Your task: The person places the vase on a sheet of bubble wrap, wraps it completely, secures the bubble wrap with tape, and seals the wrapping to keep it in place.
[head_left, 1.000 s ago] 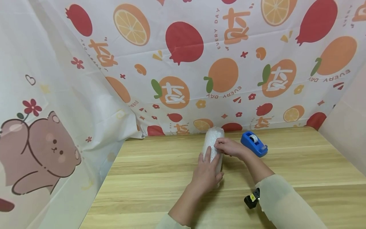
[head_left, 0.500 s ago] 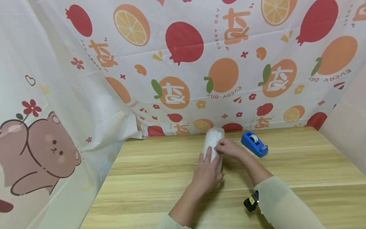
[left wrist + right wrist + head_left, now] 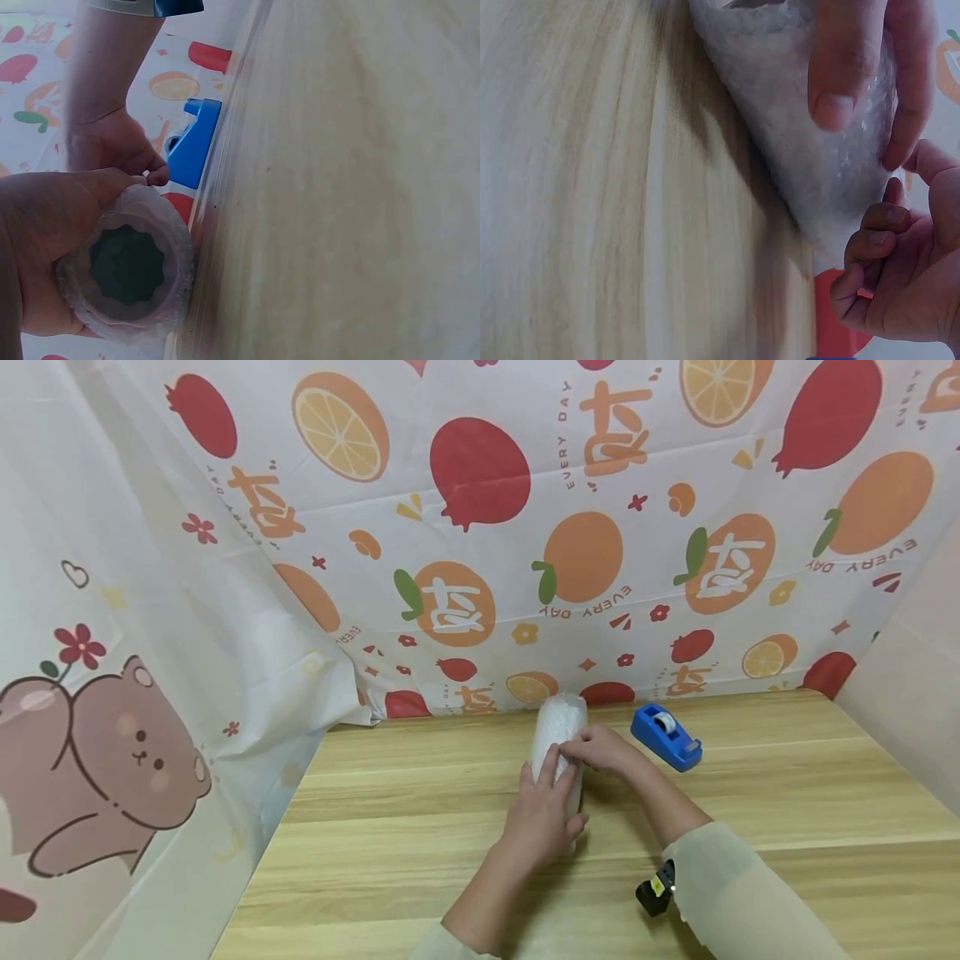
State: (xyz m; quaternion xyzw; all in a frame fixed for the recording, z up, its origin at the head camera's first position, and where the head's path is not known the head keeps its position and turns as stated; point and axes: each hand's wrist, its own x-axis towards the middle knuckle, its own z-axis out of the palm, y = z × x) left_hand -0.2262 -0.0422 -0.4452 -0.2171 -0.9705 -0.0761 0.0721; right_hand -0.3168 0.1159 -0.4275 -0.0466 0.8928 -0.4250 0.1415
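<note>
A cylinder rolled in clear bubble wrap (image 3: 557, 727) lies on its side on the wooden table. In the left wrist view its near end shows a dark green scalloped shape (image 3: 127, 264) inside the wrap. My left hand (image 3: 536, 822) grips the roll from above, fingers spread over the top and thumb down its right side. Farther along, my right hand (image 3: 603, 749) pinches at the loose edge of the bubble wrap with thumb and forefinger, its other fingers curled in the right wrist view. Whether a strip of tape is between those fingertips is too small to tell.
A blue tape dispenser (image 3: 666, 737) stands behind and right of the roll. A small black device (image 3: 656, 889) is at the right wrist by the sleeve (image 3: 720, 868). A fruit-print sheet (image 3: 480, 527) hangs along the table's back edge.
Both hands stay in place on the wrapped cylinder. The right hand has shifted very slightly, its fingertips still at the wrap; the head view has moved a little.
</note>
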